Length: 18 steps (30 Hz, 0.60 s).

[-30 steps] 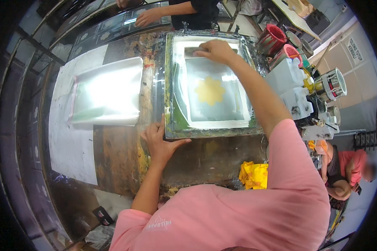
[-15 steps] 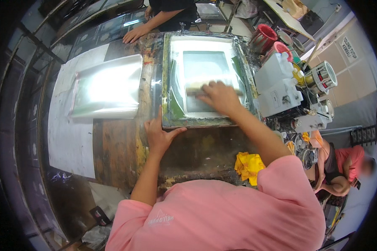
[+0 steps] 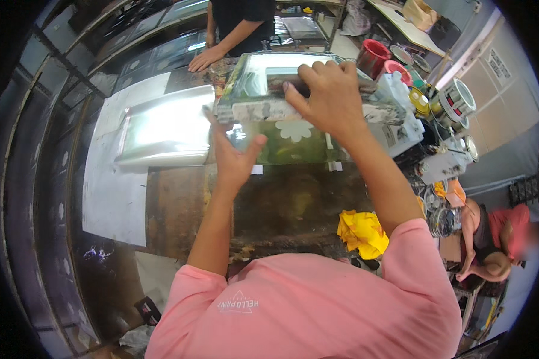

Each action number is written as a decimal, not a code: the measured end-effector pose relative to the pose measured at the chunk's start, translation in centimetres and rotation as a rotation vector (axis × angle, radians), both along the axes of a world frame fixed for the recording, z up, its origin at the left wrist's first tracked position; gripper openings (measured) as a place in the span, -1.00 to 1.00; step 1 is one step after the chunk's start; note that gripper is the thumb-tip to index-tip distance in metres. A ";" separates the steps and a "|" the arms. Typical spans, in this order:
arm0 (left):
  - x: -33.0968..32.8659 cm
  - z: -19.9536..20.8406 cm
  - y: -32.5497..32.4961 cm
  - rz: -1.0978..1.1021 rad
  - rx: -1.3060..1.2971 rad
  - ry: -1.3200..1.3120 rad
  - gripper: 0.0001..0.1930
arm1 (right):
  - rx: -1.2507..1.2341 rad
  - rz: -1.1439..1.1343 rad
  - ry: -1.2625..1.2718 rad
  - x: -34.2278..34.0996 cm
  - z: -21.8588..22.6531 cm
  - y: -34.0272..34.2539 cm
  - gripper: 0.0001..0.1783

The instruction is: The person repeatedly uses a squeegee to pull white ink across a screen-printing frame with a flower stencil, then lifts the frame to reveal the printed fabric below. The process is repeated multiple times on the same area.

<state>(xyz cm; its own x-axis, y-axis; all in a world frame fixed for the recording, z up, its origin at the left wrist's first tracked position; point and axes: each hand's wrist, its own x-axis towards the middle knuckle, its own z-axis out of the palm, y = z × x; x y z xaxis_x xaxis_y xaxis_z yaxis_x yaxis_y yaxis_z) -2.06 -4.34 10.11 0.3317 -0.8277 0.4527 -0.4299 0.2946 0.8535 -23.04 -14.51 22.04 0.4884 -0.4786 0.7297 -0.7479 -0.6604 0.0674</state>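
A screen-printing frame (image 3: 257,111) is tilted up, its near edge lifted off the table and its far side lower. My right hand (image 3: 329,90) is closed around a squeegee (image 3: 290,82) with a brownish handle, over the white-coated mesh at the frame's near side. Close to the frame's near left corner is my left hand (image 3: 233,157), thumb and fingers spread; whether its fingertips bear on the frame cannot be told. Beneath the raised frame lies a clear, glossy sheet (image 3: 275,152) with a white flower shape on it. Small white tabs (image 3: 257,170) show along the sheet's near edge.
A stack of shiny clear sheets (image 3: 167,128) lies on white paper (image 3: 114,203) at left. A crumpled yellow cloth (image 3: 363,233) is by my right elbow. Paint cans (image 3: 374,57) and white jugs (image 3: 395,90) crowd the right. Another person's hand (image 3: 207,58) rests at the far edge.
The frame's near edge has risen from the table, uncovering the flower sheet. My right hand has moved up with the squeegee; my left hand has shifted slightly right and up.
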 end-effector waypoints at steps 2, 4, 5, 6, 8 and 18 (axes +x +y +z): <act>0.8 -0.8 0.6 0.064 0.113 -0.483 0.24 | 0.007 0.003 -0.013 0.5 1.8 -1.5 -0.58; 0.2 -2.8 2.2 0.106 0.389 -0.782 0.27 | -0.002 0.015 -0.027 0.7 3.5 -2.9 -0.54; -0.5 -3.9 3.1 0.174 0.473 -0.906 0.25 | 0.005 0.008 -0.030 0.8 4.3 -3.6 -0.53; -0.9 -4.8 3.8 0.197 0.638 -0.999 0.23 | 0.013 0.000 -0.030 0.9 4.9 -4.2 -0.52; -0.9 -5.7 4.3 0.097 0.608 -0.972 0.23 | 0.043 -0.026 -0.002 1.1 6.0 -5.3 -0.47; 3.0 -1.5 -4.3 0.220 0.153 -0.513 -0.39 | 0.326 -0.080 0.031 1.8 9.9 -7.4 -0.41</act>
